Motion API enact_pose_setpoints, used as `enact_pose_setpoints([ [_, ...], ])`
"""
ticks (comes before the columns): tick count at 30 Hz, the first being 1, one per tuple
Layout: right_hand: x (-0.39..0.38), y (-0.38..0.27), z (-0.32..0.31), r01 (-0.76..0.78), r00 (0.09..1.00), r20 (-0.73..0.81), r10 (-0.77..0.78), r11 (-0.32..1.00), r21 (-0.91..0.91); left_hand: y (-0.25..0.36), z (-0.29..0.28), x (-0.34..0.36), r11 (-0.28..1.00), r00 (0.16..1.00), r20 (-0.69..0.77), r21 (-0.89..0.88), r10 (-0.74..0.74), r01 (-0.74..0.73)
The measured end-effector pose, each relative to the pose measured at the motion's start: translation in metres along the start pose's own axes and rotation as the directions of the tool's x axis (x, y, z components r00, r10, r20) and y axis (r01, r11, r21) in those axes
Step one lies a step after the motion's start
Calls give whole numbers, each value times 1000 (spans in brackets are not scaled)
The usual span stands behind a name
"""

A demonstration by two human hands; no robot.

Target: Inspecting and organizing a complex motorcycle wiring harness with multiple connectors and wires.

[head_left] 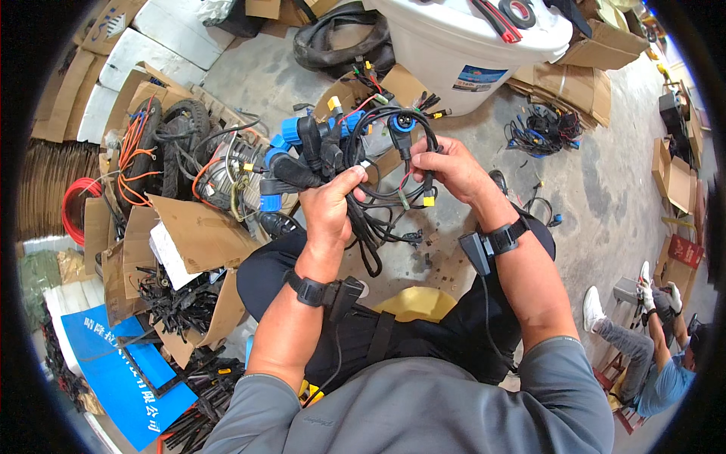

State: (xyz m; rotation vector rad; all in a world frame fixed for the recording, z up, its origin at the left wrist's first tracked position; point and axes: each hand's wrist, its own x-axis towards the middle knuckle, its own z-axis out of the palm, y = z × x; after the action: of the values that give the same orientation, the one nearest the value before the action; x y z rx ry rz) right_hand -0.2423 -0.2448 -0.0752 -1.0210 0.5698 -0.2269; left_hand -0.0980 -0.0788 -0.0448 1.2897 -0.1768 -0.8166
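OK, L hand (328, 208) grip clenched round black cable bundle (370, 246), held mid-scene above floor (620, 174), blue connectors (291, 130) on its left; R hand (457, 172) pinching bundle's right part, beside round blue-rimmed connector (403, 122). Carton (198, 234) w/ black parts (185, 303), left. Farther: tangled cable heap (544, 130), right; white tub (431, 45), far.

Grey concrete floor (616, 193), darkly stained in patches; at upper middle, a coiled black rubber tube (314, 54) just beside a large white tub (423, 64); right of the tub, a tangle of black cables (543, 132) with some blue parts; nearer the middle, a loose cable with a blue end (556, 220); small dark scraps (427, 259) scattered below the hands.
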Motion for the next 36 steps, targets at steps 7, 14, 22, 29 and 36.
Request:
enact_pose_setpoints([
  [7,-6,-5,3,19,994,105,-25,998,59,-7,-3,6,997,996,-51,-28,-68,66],
  [14,-14,-15,0,31,979,193,-64,986,166,-12,1,7,999,999,23,-3,-32,32],
  [22,-11,-14,-2,90,996,37,-87,990,-107,-9,0,5,999,998,46,-2,-51,51],
  [29,-3,-15,10,93,971,-178,-158,941,-327,-12,2,1,998,996,90,-68,6,0],
  [36,8,2,4,158,916,-153,-371,685,-712,-1,7,-7,997,992,114,-47,61,-56],
])
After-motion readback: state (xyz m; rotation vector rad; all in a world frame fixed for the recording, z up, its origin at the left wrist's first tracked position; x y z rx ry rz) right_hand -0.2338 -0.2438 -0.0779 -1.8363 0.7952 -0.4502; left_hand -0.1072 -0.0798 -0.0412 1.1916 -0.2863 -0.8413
